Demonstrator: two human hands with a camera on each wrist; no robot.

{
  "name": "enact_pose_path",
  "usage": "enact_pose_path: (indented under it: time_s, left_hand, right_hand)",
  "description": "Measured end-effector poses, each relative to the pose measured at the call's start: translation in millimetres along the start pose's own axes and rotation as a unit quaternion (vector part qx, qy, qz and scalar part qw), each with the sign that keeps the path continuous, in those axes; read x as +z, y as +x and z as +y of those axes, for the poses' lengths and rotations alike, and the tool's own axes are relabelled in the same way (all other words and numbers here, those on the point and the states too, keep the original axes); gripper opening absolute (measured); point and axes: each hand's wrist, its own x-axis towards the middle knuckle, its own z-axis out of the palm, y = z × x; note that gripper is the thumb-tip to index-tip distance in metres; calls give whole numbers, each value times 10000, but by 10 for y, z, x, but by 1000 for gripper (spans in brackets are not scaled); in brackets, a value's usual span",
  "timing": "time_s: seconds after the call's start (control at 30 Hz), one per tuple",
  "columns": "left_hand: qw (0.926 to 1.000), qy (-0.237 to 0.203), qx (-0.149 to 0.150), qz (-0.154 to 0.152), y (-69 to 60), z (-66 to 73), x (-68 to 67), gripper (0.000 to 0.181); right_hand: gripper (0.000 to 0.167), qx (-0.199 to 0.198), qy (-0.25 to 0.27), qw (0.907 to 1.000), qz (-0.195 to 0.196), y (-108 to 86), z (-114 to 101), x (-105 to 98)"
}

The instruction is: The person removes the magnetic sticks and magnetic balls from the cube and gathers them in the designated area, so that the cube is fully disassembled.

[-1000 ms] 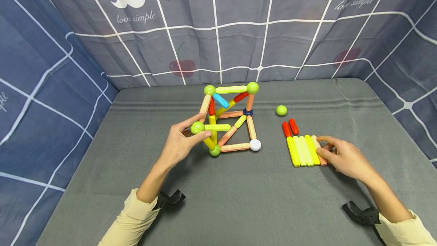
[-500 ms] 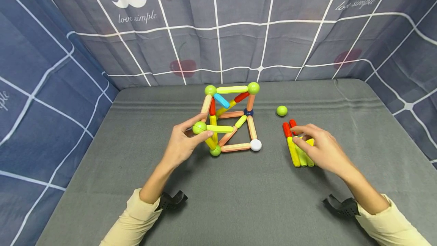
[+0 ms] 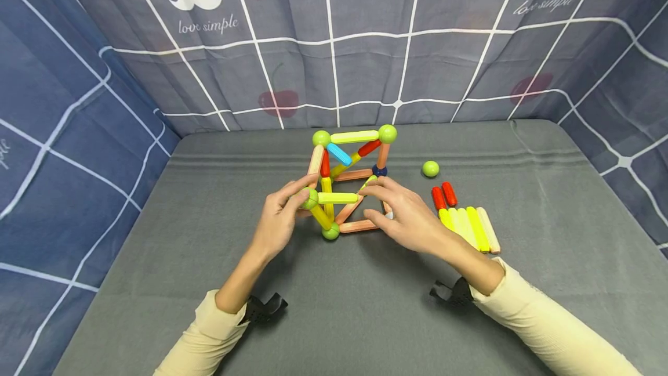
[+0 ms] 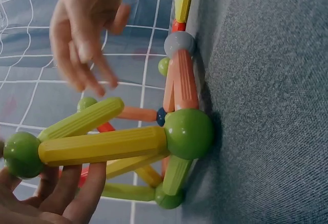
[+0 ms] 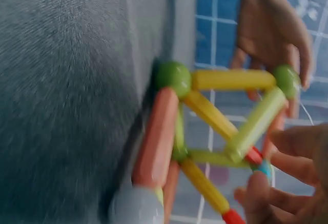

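Note:
A cube-like frame of magnetic sticks and balls (image 3: 354, 137) stands on the grey cloth. My left hand (image 3: 278, 219) pinches the green ball (image 3: 310, 198) at its near upper left corner, thumb on the ball and fingers behind. From that ball a yellow-green stick (image 3: 338, 197) juts right with a free end, and a yellow stick (image 4: 102, 145) runs down to a lower green ball (image 4: 189, 134). My right hand (image 3: 409, 216) hovers by the free end, fingers loosely bent and holding nothing; the left wrist view shows a gap. It partly hides the white ball (image 3: 389, 215).
To the right, several yellow sticks and one peach stick (image 3: 488, 230) lie in a row. Two short red sticks (image 3: 449, 194) sit above them, and a loose green ball (image 3: 430, 169) lies behind. A patterned curtain (image 3: 365, 74) rises at the back and sides.
My right hand has moved left from the row of sticks to the frame, leaving the peach stick in place. The left thumb has shifted onto the green ball, which has moved slightly right.

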Motion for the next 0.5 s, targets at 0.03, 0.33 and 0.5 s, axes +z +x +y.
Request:
enact_pose_path:
  time_s: [0.03, 0.33, 0.5]
  left_hand:
    - [10000, -47, -40, -17, 0, 10, -1, 37]
    - [9984, -313, 60, -461, 26, 47, -13, 40]
    - [9981, -255, 83, -548, 33, 65, -11, 41]
  right_hand:
    - [29, -147, -35, 9999, 80, 49, -18, 48]
    - [33, -531, 172, 9982, 209, 318, -40, 296]
    - [32, -408, 61, 9990, 156, 327, -29, 350]
